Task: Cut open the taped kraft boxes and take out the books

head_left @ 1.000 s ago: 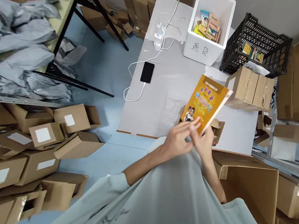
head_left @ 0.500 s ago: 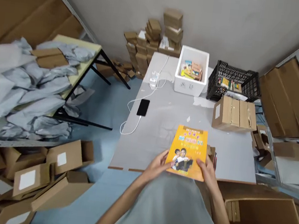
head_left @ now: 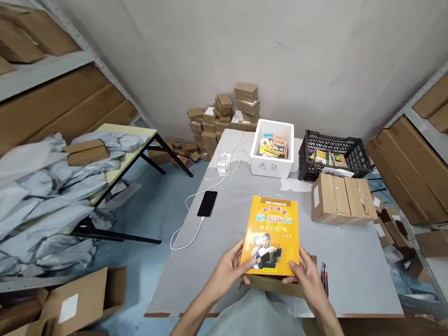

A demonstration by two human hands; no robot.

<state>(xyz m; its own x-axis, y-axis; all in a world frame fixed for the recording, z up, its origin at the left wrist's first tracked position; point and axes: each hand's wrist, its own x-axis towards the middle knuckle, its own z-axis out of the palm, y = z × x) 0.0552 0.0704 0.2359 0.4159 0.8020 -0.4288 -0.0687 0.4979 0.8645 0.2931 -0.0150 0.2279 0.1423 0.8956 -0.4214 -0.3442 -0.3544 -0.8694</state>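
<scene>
An orange book (head_left: 273,230) with a picture of people on its cover is held up in front of me by its lower corners. My left hand (head_left: 233,263) is closed on the left corner, thumb on the cover. On the right corner, my right hand (head_left: 304,271) grips it the same way. Under the book's lower edge a brown cardboard piece (head_left: 281,286) shows, mostly hidden; I cannot tell whether it is a box. Red-and-black pens or cutters (head_left: 324,279) lie just right of my right hand.
On the grey table (head_left: 224,233) are a charging phone (head_left: 207,204), a white foam box (head_left: 270,166) of books, a black crate (head_left: 308,169) and taped cartons (head_left: 331,199). Grey parcels (head_left: 71,188) cover a side table. Open cardboard boxes (head_left: 79,302) lie at lower left.
My view has tilted up, so the table sits lower in the picture. The book stays in both hands, now over the brown cardboard, and the red-and-black tools show more fully.
</scene>
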